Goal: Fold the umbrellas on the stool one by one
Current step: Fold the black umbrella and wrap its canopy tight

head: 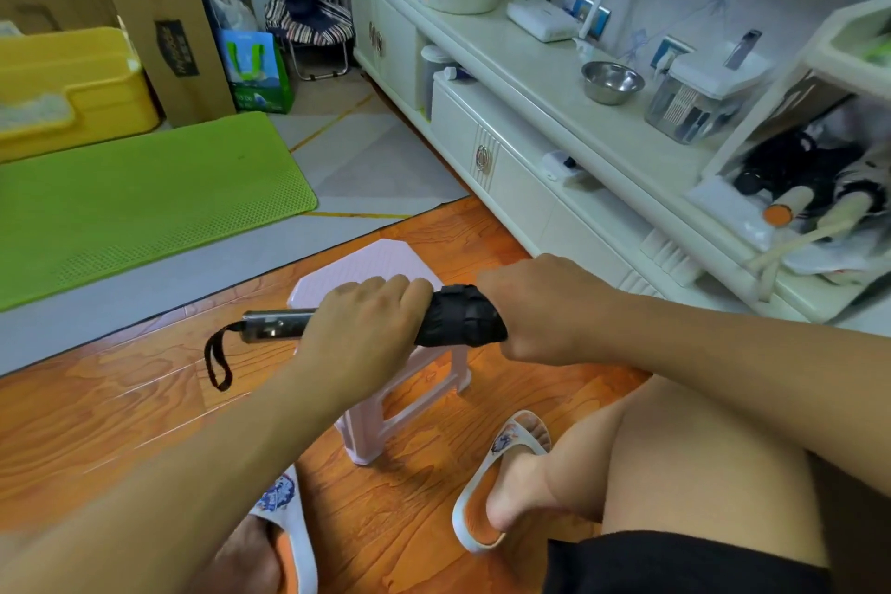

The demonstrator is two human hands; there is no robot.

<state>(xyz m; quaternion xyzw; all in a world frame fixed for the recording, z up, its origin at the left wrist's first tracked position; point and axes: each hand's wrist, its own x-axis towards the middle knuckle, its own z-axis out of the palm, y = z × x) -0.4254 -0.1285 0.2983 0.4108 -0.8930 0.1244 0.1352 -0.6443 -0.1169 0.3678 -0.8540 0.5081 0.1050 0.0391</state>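
A collapsed black umbrella (pixel 460 316) lies level in both my hands, just above a small pink plastic stool (pixel 366 263). My left hand (pixel 366 328) is closed around its middle, beside the dark handle, whose black wrist strap (pixel 217 359) dangles at the left. My right hand (pixel 535 309) is wrapped around the canopy end, hiding the tip. The stool's visible top is bare.
A white low cabinet (pixel 545 111) runs along the right, carrying a steel bowl (pixel 612 82) and a rack holding more folded umbrellas (pixel 795 178). A green mat (pixel 144 188) and a yellow bin (pixel 67 82) lie at the left. My slippered feet rest on the orange wood floor below.
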